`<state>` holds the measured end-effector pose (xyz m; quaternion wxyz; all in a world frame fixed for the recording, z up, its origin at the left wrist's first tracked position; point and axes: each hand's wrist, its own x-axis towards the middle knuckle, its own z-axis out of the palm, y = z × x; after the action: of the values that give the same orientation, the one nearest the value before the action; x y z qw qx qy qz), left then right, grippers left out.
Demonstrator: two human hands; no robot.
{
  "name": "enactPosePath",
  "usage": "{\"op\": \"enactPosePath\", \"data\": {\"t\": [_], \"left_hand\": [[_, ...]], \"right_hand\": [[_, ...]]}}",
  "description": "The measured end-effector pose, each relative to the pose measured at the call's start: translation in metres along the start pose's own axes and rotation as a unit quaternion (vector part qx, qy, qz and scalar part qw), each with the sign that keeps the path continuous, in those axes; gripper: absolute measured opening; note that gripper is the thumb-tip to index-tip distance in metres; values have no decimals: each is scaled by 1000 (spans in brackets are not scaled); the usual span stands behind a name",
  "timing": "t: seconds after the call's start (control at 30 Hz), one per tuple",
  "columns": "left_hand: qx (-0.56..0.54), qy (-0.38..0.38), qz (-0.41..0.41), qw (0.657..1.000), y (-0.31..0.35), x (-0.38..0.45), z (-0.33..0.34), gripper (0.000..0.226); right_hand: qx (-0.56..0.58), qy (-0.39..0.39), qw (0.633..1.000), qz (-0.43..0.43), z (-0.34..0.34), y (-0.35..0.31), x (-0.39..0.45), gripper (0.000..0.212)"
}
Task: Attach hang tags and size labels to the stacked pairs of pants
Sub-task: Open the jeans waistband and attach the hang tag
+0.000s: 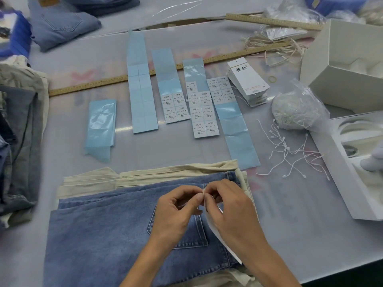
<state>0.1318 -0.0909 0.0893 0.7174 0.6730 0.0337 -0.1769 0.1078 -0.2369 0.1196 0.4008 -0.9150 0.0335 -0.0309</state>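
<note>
A pair of blue jeans (107, 235) lies on top of a stack of cream pants (145, 175) at the table's near edge. Over the jeans' back pocket, near the waistband, my left hand (176, 214) and my right hand (230, 208) meet. Both pinch the top end of a white hang tag (215, 230), which slants down to the right under my right wrist. Whether a string runs through the tag is hidden by my fingers. Blue backing strips with white size labels (204, 112) lie beyond the pants.
A pile of white hang tags (247, 81) and loose white tag strings (290, 150) lie at the right, beside a plastic bag of strings (298, 108) and white boxes (352, 59). Folded pants are stacked at the left (20, 141) and far left (62, 25). Wooden rulers (87, 85) cross the table.
</note>
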Motion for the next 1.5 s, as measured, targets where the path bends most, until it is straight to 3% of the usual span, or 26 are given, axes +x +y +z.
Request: {"op": "enactPosePath", "data": {"t": [0.07,0.1,0.13,0.17,0.2,0.23,0.3,0.4,0.53,0.63,0.73,0.83,0.93,1.0,1.07,1.33,1.5], "left_hand": [[51,15,9,999,2,-1,2,6],[127,22,49,990,1,-2,1,6],[242,23,125,962,1,-4,-1,8],[366,17,209,907,4,-6,-3,8],[455,3,281,845,6,-8,-5,7],[488,-10,314,815,10,-10,-7,8],[463,-16,308,831,21,-12,-7,9],[379,-32,252,890,24,-10,-6,7],[338,-32,192,921,2,1,15,11],[424,-30,159,891,-19,18,32,25],[497,-59,154,852,-29,33,46,28],[484,-57,148,861,-29,41,51,12],[394,-47,117,910,-26,46,46,7],[302,-51,53,950,-21,48,40,12],[247,-66,7,967,-18,52,34,14],[263,-99,14,960,-22,56,22,19],[413,-123,142,891,-28,57,22,14]], "right_hand": [[20,1,1000,15,2,6,-3,4],[33,16,999,21,1,9,-4,6],[49,38,998,20,-1,11,-5,11],[64,51,997,9,-3,12,-6,16],[78,43,996,-10,-4,12,-7,21],[96,13,995,-24,-5,13,-9,25],[152,-42,987,-7,-5,15,-16,24],[183,-15,982,41,-10,27,-29,12],[34,69,997,18,-28,50,-43,9],[-115,162,979,-35,-46,56,-49,11],[-141,246,956,-75,-50,46,-55,17],[-130,189,973,-36,-29,40,-53,10],[-131,108,985,42,-5,45,-42,2],[-136,96,984,69,8,51,-36,2],[-124,111,982,92,16,54,-31,4],[-39,188,970,152,39,51,-24,8],[-6,167,967,194,42,58,-23,10]]}}
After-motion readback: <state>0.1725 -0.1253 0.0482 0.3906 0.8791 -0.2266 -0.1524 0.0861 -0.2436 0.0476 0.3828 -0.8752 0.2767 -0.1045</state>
